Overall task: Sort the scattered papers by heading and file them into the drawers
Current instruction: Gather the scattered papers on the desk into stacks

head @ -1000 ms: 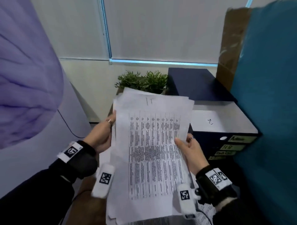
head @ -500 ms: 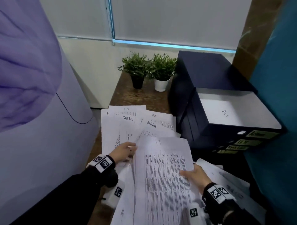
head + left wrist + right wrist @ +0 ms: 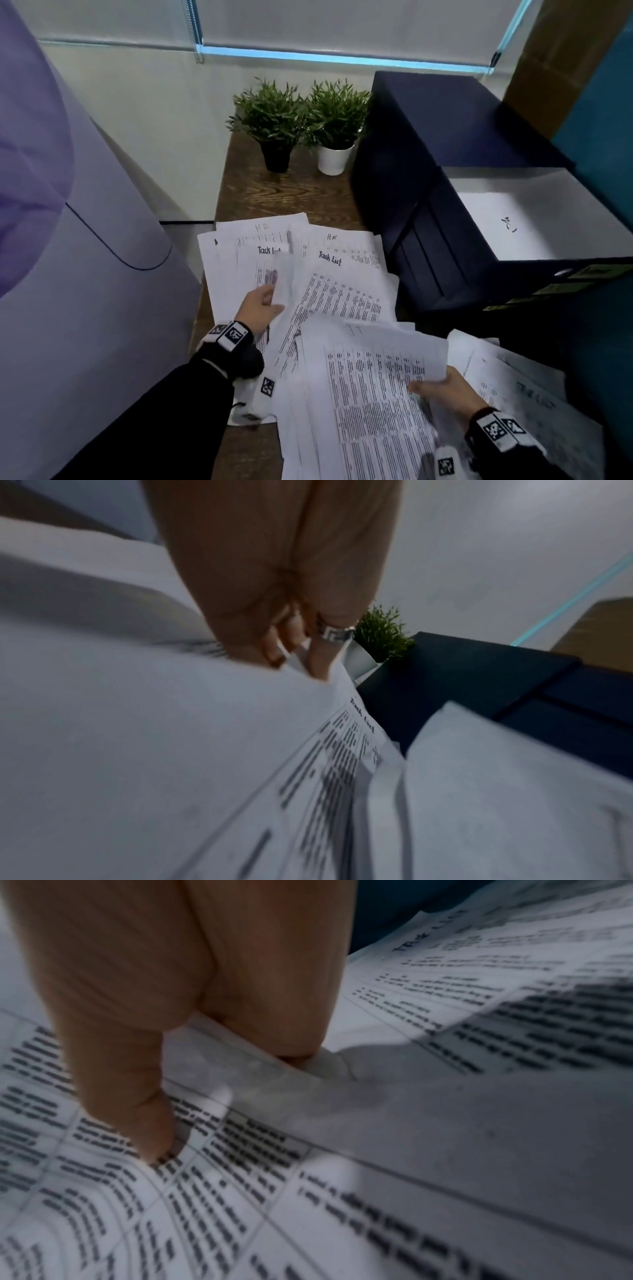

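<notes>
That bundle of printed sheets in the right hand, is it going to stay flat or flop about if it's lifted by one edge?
Probably flop: the right hand pinches the printed sheets at one edge only, and in the right wrist view the paper already curves. They look thin, so likely light. The sheets sit fanned and uneven, so some may slide out; the left hand grips another sheet.

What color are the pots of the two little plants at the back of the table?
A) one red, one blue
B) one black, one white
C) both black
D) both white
B: in the head view the left plant sits in a black pot and the right plant in a white pot, side by side on the wooden table next to the dark drawer cabinet.
</notes>
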Demonstrator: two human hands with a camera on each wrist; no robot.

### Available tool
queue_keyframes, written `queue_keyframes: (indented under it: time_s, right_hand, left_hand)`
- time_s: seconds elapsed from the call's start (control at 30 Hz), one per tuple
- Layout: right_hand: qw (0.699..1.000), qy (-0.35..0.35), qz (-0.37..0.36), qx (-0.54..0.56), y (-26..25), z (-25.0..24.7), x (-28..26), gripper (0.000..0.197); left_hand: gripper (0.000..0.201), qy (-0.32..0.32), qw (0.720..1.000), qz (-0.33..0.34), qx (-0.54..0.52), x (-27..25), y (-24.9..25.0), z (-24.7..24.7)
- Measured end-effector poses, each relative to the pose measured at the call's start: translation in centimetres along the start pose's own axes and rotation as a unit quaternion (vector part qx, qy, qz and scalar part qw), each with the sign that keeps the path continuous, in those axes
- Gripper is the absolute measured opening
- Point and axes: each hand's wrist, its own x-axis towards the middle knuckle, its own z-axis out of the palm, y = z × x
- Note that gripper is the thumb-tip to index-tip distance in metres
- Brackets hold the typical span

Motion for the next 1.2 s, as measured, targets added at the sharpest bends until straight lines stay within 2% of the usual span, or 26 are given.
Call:
queue_keyframes:
  time_s: [0.1,0.2,0.27,0.3,0.33,0.4,0.47,0.5,0.6,0.67,0.73,0.8,0.87,1.03,1.13,1.2]
  right_hand:
    - [0.999,-0.021,-0.001,0.043,0.1,0.1,-0.2,0.044]
    - [0.999,-0.024,-0.009,0.046,0.1,0.3,-0.3,0.054]
    - [0.998,-0.018,-0.006,0.061,-0.4,0.5,-0.6,0.043]
    - [0.998,-0.013,-0.004,0.066,-0.5,0.6,-0.8,0.036]
    - [0.997,-0.015,-0.002,0.070,-0.5,0.7,-0.8,0.032]
    - [0.997,-0.013,-0.005,0.076,-0.6,0.8,-0.9,0.033]
    - [0.997,-0.011,-0.005,0.075,-0.7,0.8,-0.9,0.032]
    - [0.998,-0.008,-0.007,0.060,-0.7,0.7,-0.8,0.031]
    - [0.999,-0.007,-0.020,0.037,-1.1,0.7,-1.2,0.029]
    - [0.998,-0.013,-0.021,0.051,-1.3,0.8,-1.3,0.029]
    - [0.998,-0.015,-0.018,0.053,-1.4,1.1,-1.5,0.034]
    - [0.998,-0.019,-0.014,0.058,-1.2,1.1,-1.5,0.047]
    - [0.999,-0.017,-0.014,0.039,-0.9,1.0,-1.4,0.059]
    - [0.995,-0.021,0.005,0.094,-0.4,1.0,-1.2,0.066]
    - [0.994,-0.017,0.007,0.107,-1.0,1.5,-1.8,0.062]
    - [0.995,-0.013,0.009,0.095,-1.4,1.7,-1.9,0.053]
  left_hand:
    - [0.032,-0.083,0.996,0.031,0.000,0.2,-0.3,0.8]
    - [0.024,-0.134,0.991,0.026,-0.011,-0.1,0.2,1.9]
    - [0.023,-0.169,0.985,0.015,-0.042,-0.1,0.3,2.5]
    - [0.023,-0.162,0.986,0.013,-0.041,0.1,0.1,2.6]
    - [0.023,-0.127,0.992,0.012,-0.023,0.3,0.1,2.7]
    - [0.020,0.014,0.996,0.011,0.087,1.1,0.0,2.3]
    - [0.029,0.148,0.963,0.001,0.225,1.5,-0.1,1.5]
    - [0.039,0.178,0.953,-0.016,0.244,1.6,-0.1,1.0]
    - [0.065,0.203,0.958,-0.070,0.189,2.5,-0.9,-0.8]
    - [0.067,0.191,0.970,-0.054,0.138,3.1,-1.7,-1.7]
    - [0.058,0.175,0.974,-0.031,0.138,2.9,-2.0,-2.0]
    - [0.051,0.164,0.975,-0.013,0.146,2.6,-2.0,-2.1]
    - [0.050,0.128,0.985,0.007,0.115,2.0,-1.9,-1.7]
    - [0.026,0.044,0.991,0.105,0.069,1.1,-1.2,-0.5]
    - [0.024,0.010,0.996,0.084,0.028,1.2,-1.0,-0.2]
    - [0.020,-0.041,0.998,0.056,-0.006,1.0,-0.6,-0.3]
